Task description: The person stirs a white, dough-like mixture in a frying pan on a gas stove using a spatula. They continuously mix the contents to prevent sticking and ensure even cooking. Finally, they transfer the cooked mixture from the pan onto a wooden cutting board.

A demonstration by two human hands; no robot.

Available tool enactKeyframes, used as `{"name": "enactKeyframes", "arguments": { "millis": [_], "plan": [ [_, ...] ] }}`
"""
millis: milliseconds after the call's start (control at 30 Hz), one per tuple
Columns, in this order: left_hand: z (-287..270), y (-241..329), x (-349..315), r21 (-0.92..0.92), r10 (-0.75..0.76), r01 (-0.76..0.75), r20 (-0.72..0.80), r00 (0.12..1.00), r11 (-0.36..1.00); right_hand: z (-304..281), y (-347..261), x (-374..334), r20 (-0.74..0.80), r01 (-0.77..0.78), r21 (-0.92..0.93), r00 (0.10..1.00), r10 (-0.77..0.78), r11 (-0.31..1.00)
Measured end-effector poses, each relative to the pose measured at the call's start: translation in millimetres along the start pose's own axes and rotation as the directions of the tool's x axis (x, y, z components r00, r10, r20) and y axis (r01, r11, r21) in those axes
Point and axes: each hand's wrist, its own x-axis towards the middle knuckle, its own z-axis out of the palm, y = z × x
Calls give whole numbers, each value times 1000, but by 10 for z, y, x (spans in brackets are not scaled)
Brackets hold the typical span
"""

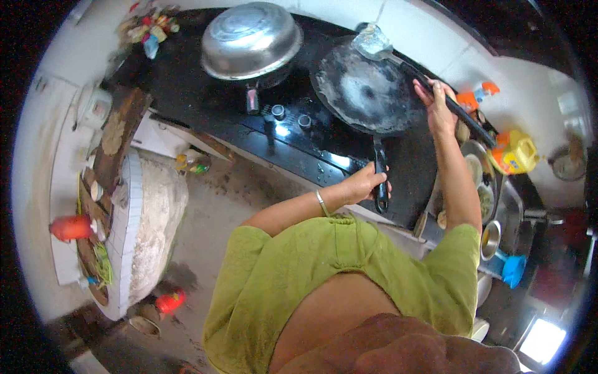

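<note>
My left hand (366, 182) is wrapped round the black handle of a dark wok (358, 84), with a band on that wrist. The wok's inside is greyish white and dull, and no food can be made out in it. My right hand (438, 106) grips the long black handle of a metal wok spatula (372, 42). Its pale, smeared blade is at the wok's far rim; whether it touches the rim I cannot tell. Left of the wok, a large upturned metal basin (252, 40) covers a pan with a black handle (252, 100).
The black stove top (296, 143) has two knobs near its front edge. Beyond my right arm are a yellow jug (516, 151), an orange-topped bottle (478, 95), a tray with bowls and a metal bowl (490, 240). A tiled ledge (131, 218) stands left; colourful packets (151, 34) lie far left.
</note>
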Motion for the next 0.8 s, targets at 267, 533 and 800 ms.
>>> {"name": "enactKeyframes", "arguments": {
  "millis": [267, 533, 800],
  "plan": [
    [-152, 21, -401, 93, 59, -53, -60, 996, 994, 849, -369, -332, 432, 269, -93, 878, -205, 959],
    [-938, 220, -1545, 440, 370, -313, -48, 928, 842, 2303, -494, -780, 822, 688, -205, 507, -259, 697],
    [-1939, 453, -3378, 559, 642, -439, -234, 730, 704, 4423, 222, -1277, 930, 858, 62, 136, -342, 509]
  ]
}}
